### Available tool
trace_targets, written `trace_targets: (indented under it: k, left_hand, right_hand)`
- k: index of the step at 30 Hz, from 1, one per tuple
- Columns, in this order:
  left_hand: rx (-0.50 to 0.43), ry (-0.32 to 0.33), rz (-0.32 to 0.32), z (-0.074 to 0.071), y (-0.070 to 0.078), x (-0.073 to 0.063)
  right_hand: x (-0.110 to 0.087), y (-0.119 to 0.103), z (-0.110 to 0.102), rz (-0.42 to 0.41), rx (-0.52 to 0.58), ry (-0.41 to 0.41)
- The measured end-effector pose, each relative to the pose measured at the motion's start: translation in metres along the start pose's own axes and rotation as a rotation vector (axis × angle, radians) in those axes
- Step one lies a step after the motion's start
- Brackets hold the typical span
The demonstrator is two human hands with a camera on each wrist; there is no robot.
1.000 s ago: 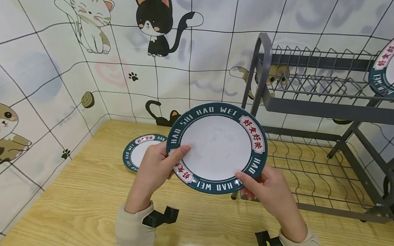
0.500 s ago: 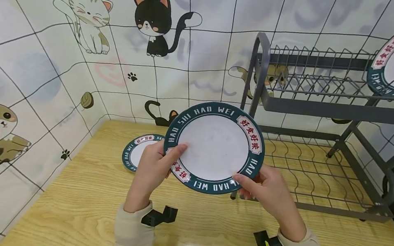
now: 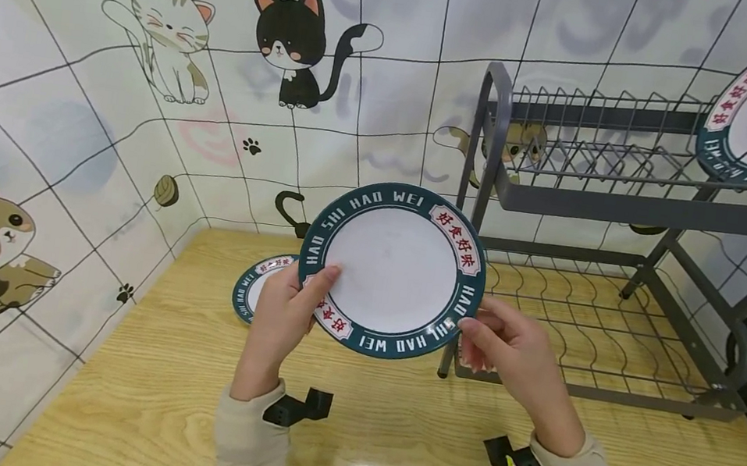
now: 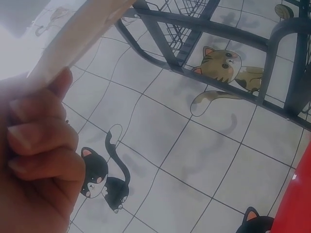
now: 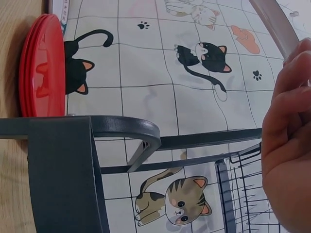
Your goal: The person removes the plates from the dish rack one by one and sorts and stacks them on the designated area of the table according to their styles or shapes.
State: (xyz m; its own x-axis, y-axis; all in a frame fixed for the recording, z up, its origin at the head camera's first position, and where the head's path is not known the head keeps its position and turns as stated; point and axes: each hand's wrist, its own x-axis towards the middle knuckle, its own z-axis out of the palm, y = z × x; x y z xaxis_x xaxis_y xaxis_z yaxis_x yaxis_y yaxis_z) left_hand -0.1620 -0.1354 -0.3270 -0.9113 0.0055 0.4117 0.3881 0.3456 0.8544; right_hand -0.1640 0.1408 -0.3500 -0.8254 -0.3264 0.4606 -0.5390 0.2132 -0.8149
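Note:
A round white plate [image 3: 390, 271] with a dark green lettered rim is held up above the table, tilted toward the head camera. My left hand [image 3: 281, 311] grips its left edge, thumb on the front face and fingers behind. At the lower right rim, my right hand [image 3: 516, 354] pinches the edge with the thumb tip, its fingers partly hidden behind. In the left wrist view the plate's underside [image 4: 82, 41] shows above curled fingers. A similar plate [image 3: 255, 290] lies on the table behind my left hand, partly covered.
A grey two-tier dish rack [image 3: 632, 208] stands at the right on the wooden table [image 3: 147, 392]. A large matching plate [image 3: 733, 107] stands in its upper tier. The right wrist view shows stacked red plates [image 5: 46, 68], hidden in the head view. Cat-printed walls [image 3: 397, 110] enclose the back and left.
The held plate has shifted left and slightly up with my left hand. My right thumb has slid from the plate's face out to its rim.

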Motion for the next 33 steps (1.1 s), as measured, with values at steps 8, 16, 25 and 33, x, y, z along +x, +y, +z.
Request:
trace_targets:
  k: [8, 16, 25, 33]
  left_hand:
    - [-0.003, 0.046, 0.014, -0.004, 0.001, 0.001]
    - [-0.003, 0.117, 0.020, -0.011, -0.011, 0.005]
    - [0.023, 0.156, 0.025, -0.006, -0.010, 0.006]
    - [0.038, 0.205, -0.009, -0.006, -0.017, 0.007]
  right_hand:
    - [0.002, 0.007, -0.004, -0.097, -0.003, 0.009]
    - [0.003, -0.001, -0.018, -0.140, -0.046, 0.096]
    - [-0.003, -0.005, -0.041, -0.130, -0.170, 0.221]
    - [-0.007, -0.003, -0.058, -0.098, -0.207, 0.400]
